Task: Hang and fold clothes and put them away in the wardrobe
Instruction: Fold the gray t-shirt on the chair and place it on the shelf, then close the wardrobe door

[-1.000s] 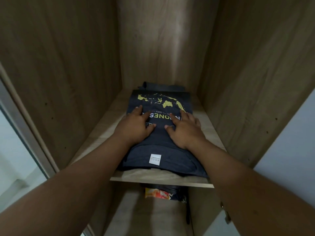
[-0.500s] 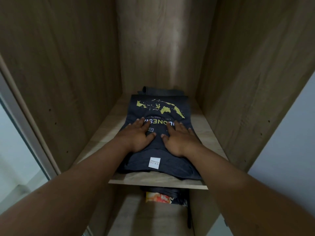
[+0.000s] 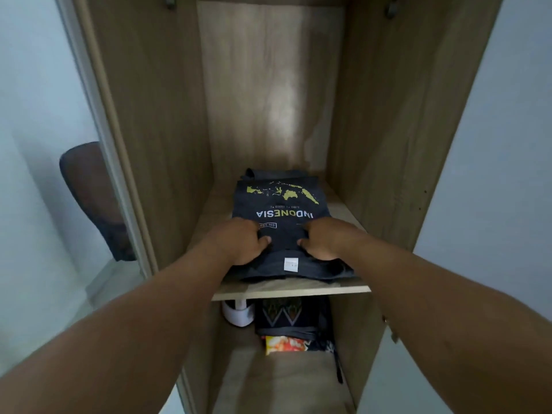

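While both hands press the folded dark T-shirt (image 3: 280, 228) on the wardrobe shelf (image 3: 292, 289), left hand (image 3: 239, 243) and right hand (image 3: 325, 240) lie curled, thumbs pinching cloth between them. Risk: near hem overhangs toward the wrists; dragging back could unfold or tip it.

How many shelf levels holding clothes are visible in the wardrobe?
2: the upper shelf with the folded dark shirt, and the lower compartment with patterned folded clothes. More may lie out of view.

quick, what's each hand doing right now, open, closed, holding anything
Left hand: fingers curled, gripping the near part of the folded shirt on the shelf.
Right hand: the same, gripping the shirt's near part.
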